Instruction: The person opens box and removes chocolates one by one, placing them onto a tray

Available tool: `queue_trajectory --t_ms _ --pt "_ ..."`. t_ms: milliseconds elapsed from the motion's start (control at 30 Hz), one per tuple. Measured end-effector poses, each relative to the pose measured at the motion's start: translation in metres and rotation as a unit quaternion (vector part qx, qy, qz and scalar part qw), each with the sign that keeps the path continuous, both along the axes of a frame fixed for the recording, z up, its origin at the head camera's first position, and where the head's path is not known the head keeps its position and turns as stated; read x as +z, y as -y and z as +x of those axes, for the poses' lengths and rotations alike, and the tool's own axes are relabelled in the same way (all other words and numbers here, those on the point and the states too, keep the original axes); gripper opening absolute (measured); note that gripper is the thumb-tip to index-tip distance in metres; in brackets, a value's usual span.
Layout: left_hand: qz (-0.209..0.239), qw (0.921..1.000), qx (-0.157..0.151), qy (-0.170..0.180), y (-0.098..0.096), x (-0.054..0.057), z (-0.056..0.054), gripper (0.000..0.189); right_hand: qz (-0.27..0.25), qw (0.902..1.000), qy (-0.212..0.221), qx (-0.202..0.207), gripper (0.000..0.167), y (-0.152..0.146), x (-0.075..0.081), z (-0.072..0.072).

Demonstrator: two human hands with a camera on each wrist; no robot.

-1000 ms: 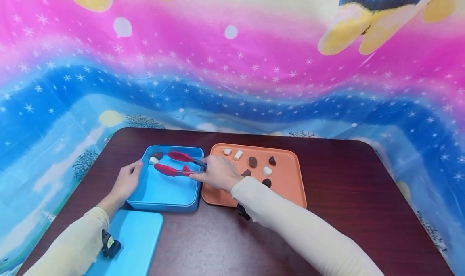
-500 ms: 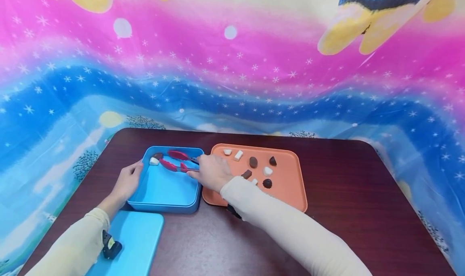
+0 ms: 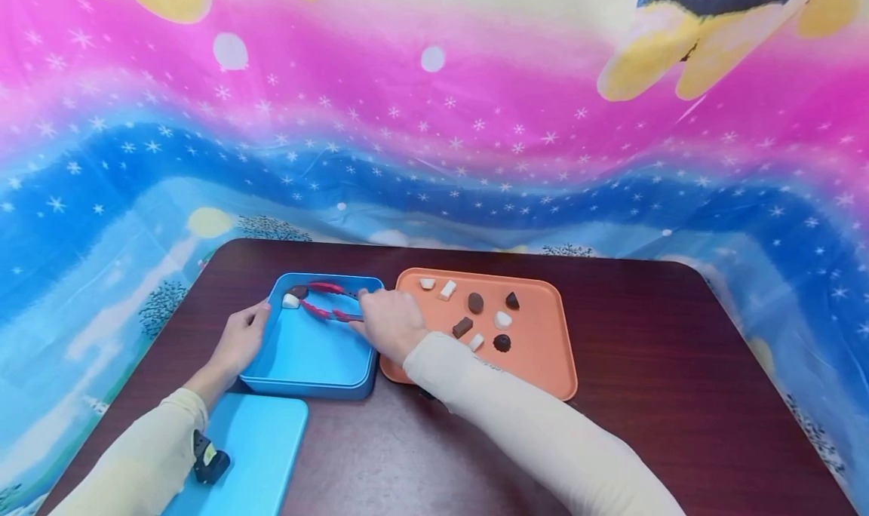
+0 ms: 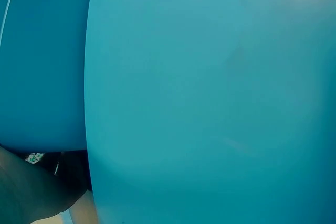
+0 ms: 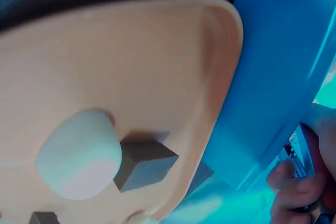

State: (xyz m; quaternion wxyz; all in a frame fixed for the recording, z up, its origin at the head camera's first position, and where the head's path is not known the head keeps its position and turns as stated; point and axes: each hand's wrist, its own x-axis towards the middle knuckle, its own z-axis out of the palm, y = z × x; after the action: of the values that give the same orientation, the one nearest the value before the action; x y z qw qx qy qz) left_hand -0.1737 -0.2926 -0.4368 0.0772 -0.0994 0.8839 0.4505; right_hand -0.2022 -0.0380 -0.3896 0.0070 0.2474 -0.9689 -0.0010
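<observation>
My left hand (image 3: 241,335) holds the left wall of an open blue box (image 3: 305,357), with fingers at its rim. Inside, a brown piece (image 3: 299,292) and a white piece (image 3: 290,302), which look like chocolates, lie in the far left corner. My right hand (image 3: 390,320) grips red-tipped tongs (image 3: 326,287) over the box. The two tong arms are spread, their tips right by these pieces. In the right wrist view, the fingers (image 5: 299,192) curl round the tongs' handle.
An orange tray (image 3: 536,357) right of the box bears several white and brown pieces, including a brown block (image 3: 463,327) and a dark ridged piece (image 3: 502,342). A light blue lid (image 3: 265,440) lies in front of the box, under the left forearm. A patterned cloth hangs behind the table.
The right hand has shifted left, bringing the tong tips closer to the far left corner of the box. More of the tray's pieces show. The left hand stays put.
</observation>
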Motion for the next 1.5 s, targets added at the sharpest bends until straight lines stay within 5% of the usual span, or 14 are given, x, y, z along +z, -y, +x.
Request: queue_trajectory --t_ms 300,1033,1500 --pt "-0.002 1.0 -0.002 -0.004 0.002 0.001 0.002 0.065 -0.008 0.9991 0.012 0.04 0.056 -0.007 -0.004 -0.001" --pt "0.005 1.0 -0.005 -0.003 0.002 -0.001 0.002 0.066 0.032 0.998 -0.033 0.043 0.051 0.004 0.003 -0.007" --pt "-0.003 1.0 -0.006 0.005 0.001 0.0 0.001 0.068 0.004 0.9987 0.036 0.035 0.044 -0.007 0.002 -0.008"
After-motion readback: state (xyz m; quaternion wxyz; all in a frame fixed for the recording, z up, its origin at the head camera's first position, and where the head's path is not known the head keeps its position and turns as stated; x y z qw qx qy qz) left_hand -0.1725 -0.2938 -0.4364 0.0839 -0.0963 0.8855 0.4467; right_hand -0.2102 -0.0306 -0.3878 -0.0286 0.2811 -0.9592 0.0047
